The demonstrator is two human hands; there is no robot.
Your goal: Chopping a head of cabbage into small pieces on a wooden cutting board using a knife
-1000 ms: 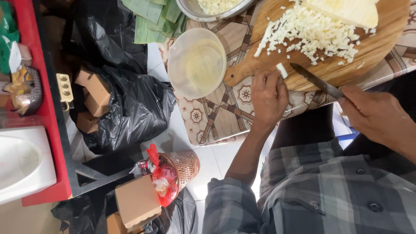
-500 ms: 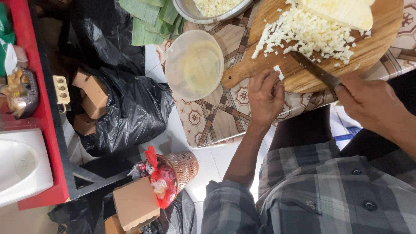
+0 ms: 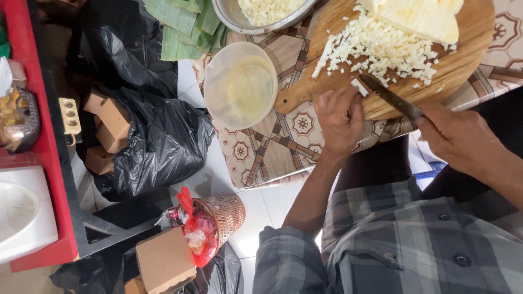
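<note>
Right hand is closed around the handle of a knife, blade lying on the round wooden board at the edge of the diced pile. Left hand is curled at the board's near rim, fingertips pinching a small white piece beside the blade. Judged well advanced: much is diced and a metal bowl holds more, but a large uncut block remains on the board.
</note>
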